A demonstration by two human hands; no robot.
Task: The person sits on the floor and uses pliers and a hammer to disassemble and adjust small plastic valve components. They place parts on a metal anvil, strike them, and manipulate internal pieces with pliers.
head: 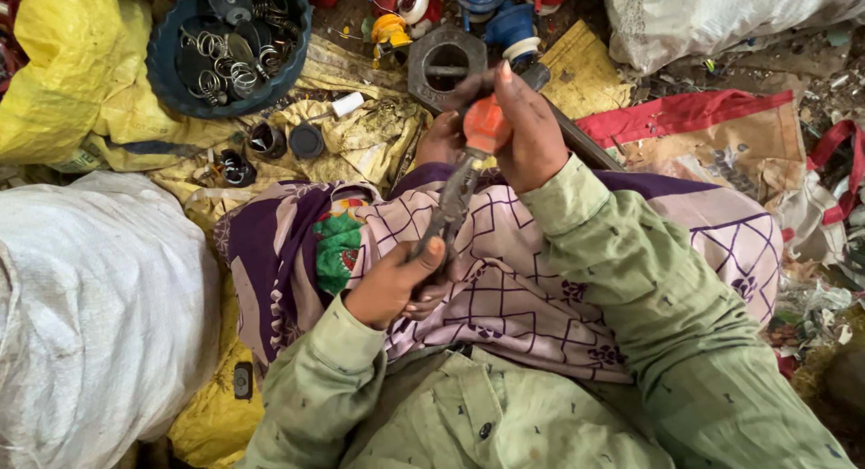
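Two hands are working over the lap: the left hand (389,284) is gripping the handles of rusty pliers (448,203), and the right hand (523,131) is closing its fingers around an orange part (487,125).

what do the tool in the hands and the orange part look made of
The tool looks like bare metal, dull grey-brown, probably rusty or grimy. The orange part looks like plastic, smooth with a soft sheen. The left hand grips the tool; the right hand holds the part.
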